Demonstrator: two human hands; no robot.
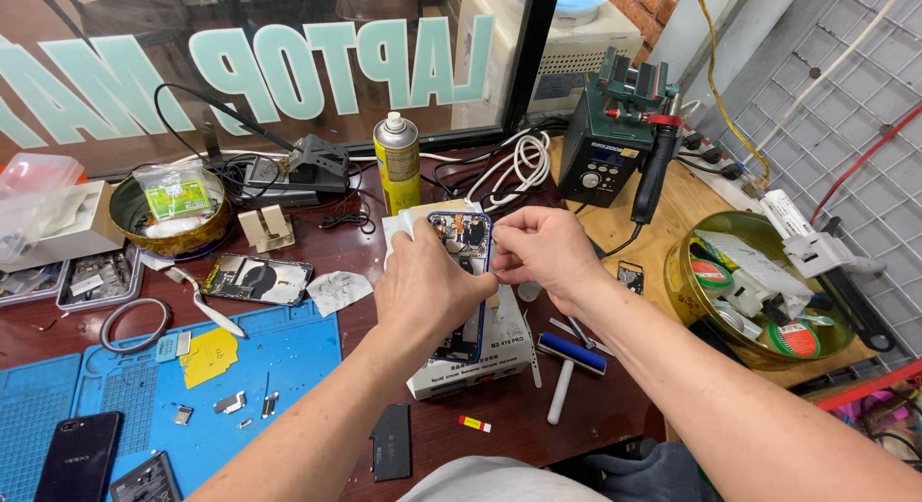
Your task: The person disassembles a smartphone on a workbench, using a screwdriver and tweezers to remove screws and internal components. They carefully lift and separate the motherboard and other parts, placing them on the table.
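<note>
An opened smartphone [468,241] with a blue rim lies face down on a white box [480,363] in the middle of the desk, its circuit boards exposed. My left hand [427,289] rests over its left side and grips the frame. My right hand [543,252] pinches at the phone's upper right edge with thumb and forefinger; what it pinches is too small to see. A white cloth [405,225] sits under the phone's top end.
A yellow spray can [397,163] stands behind the phone. A hot-air station [615,137] is at the back right, a round tin of tape rolls [759,291] at right. A blue mat [279,367] with small parts, another phone back [257,278] and a roller [569,363] lie nearby.
</note>
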